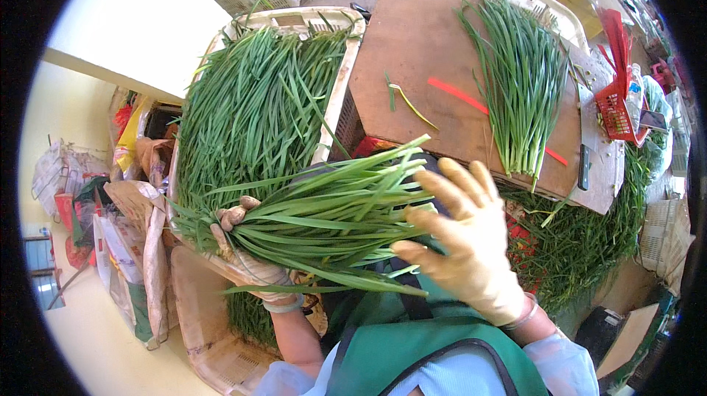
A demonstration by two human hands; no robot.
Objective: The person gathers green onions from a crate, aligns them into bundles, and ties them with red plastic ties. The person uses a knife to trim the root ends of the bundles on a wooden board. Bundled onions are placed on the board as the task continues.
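My left hand (248, 252), in a soiled glove, is closed around the leafy end of a bunch of long green leaves, likely Chinese chives (326, 219). The pale stem ends fan out to the right. Beside those ends my right hand (458, 230), in a cream glove, has its fingers spread and grips nothing; whether a fingertip touches the stems I cannot tell. Another bunch of chives (519, 87) lies on the brown board (409, 48), across a red strip (457, 95). A cleaver (585, 131) with a black handle rests at the board's right edge.
A white plastic crate (337, 92) full of chives stands at the left, with another crate (204, 335) below it. Loose leaves (585, 247) lie heaped under the board's near edge. A red basket (614, 111) stands at the right. Bags (132, 252) line the left wall.
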